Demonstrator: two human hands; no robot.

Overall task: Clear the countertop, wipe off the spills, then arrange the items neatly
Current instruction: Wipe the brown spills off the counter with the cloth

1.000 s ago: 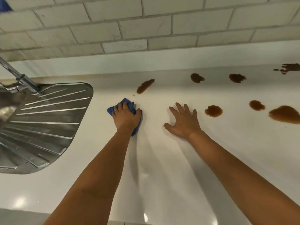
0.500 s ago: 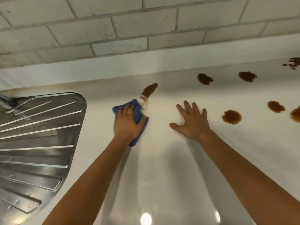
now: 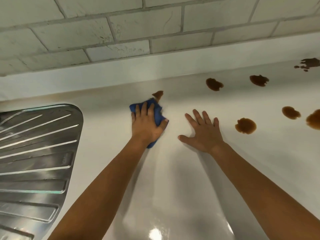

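My left hand [image 3: 146,123] presses a blue cloth [image 3: 155,110] flat against the white countertop [image 3: 173,179], fingers spread over it. The cloth's far edge touches a small brown spill [image 3: 158,94], of which only the far tip shows. My right hand [image 3: 203,131] lies flat on the counter with fingers spread, to the right of the cloth. Several more brown spills dot the counter to the right, the nearest [image 3: 245,125] just beyond my right hand, others [image 3: 214,84] [image 3: 259,80] nearer the wall.
A steel sink drainboard [image 3: 38,153] with raised ribs fills the left side. A white upstand and grey tiled wall [image 3: 155,32] close off the back. A further splatter [image 3: 309,64] lies at the far right.
My left hand has pushed the cloth away from me and into the nearest spill, wiping most of it away. The right hand has stayed flat in place. The view has shifted left.
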